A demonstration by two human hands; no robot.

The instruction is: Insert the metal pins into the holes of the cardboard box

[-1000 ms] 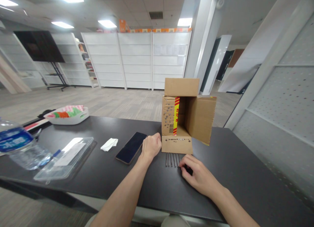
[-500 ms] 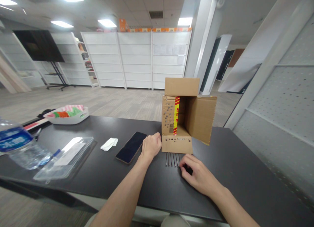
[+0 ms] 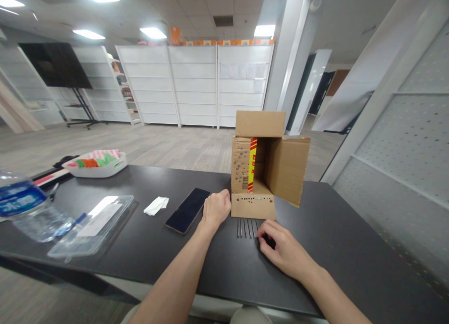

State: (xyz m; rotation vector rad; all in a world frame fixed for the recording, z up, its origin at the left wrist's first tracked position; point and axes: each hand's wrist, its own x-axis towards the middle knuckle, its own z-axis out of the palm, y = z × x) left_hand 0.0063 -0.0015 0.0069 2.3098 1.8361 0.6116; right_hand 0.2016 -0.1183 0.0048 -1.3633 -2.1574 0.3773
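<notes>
An opened cardboard box (image 3: 278,165) stands on the dark table, its front flap folded down and dotted with small holes. My left hand (image 3: 216,208) is closed in a fist at the left edge of that flap; the inside of the fist is hidden. Several thin metal nails (image 3: 245,228) lie side by side in front of the flap, heads towards me. With thumb and forefinger pinched, my right hand (image 3: 280,247) is at the head of the rightmost nail (image 3: 256,226). Its fingertips partly cover that nail.
Left of my left hand lies a phone (image 3: 187,211), then a crumpled tissue (image 3: 156,205). Further left are a clear plastic case (image 3: 94,228) and a water bottle (image 3: 35,212). A white basket (image 3: 108,169) stands at the back left. The box's side flap (image 3: 289,172) juts out rightward.
</notes>
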